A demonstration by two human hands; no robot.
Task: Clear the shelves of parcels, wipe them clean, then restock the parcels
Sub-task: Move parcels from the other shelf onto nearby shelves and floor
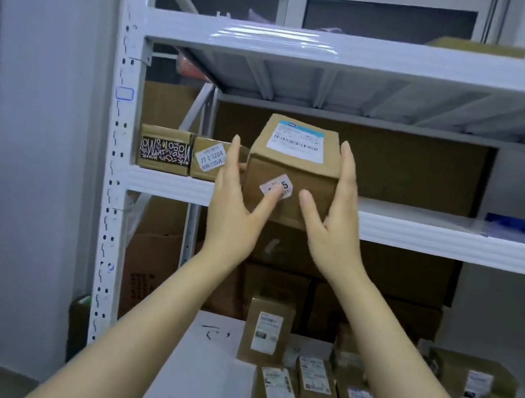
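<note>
Holding up a brown cardboard parcel (294,166) between both hands, right at the front edge of the middle shelf (422,231), just right of two smaller parcels (208,162) sitting at the shelf's left end. Showing a white shipping label (298,142) on top, with a barcode and a blue strip along its far edge. Also a small white sticker (286,183) on the near face, with a bold 5 partly under a thumb. Tilted a little, top face toward the viewer. Hard to tell whether resting on the shelf lip or held clear of it.

Pressing in from the left with the left hand (235,208): fingers straight and together, flat up the parcel's left side, thumb spread across the near face onto the sticker. Mirroring from the right with the right hand (333,224): fingers straight up the right side, thumb laid low on the near face. Both hands flat, squeezing the parcel between them, forearms reaching up and forward from the near edge.

Down below on a white table (209,363), a scatter of labelled brown packages (266,331).
</note>
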